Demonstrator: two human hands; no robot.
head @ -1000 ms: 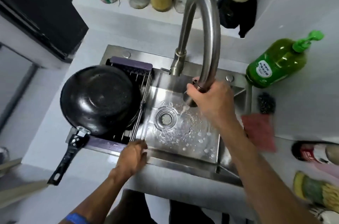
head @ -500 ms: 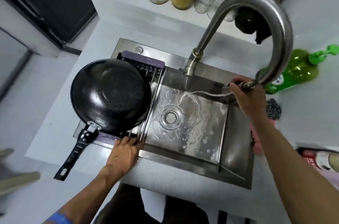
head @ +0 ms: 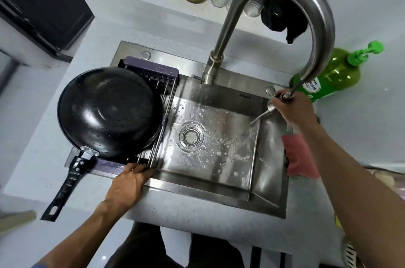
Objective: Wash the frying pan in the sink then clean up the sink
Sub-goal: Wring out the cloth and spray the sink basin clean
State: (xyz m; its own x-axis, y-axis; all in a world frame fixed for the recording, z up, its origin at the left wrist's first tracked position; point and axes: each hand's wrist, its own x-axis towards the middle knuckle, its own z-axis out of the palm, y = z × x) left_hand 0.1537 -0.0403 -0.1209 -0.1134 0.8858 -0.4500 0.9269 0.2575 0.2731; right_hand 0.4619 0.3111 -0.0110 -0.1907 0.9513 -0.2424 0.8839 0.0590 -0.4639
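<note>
Since half a second ago: spray head [head: 270, 108] swung from aiming leftward across the basin to pointing down at the sink's [head: 219, 188] right wall; left hand [head: 129, 182] unmoved. One frying pan [head: 108, 112], upside down on one rack [head: 153, 74] over the sink's left part, handle jutting past the front rim. One drain [head: 191, 135], one green soap bottle [head: 335, 74], one pink cloth [head: 299, 156]. Right hand [head: 293, 109] curled round the spray head, forearm reaching in from the lower right. Left hand resting with fingers relaxed on the front rim, touching the rack's bars.
</note>
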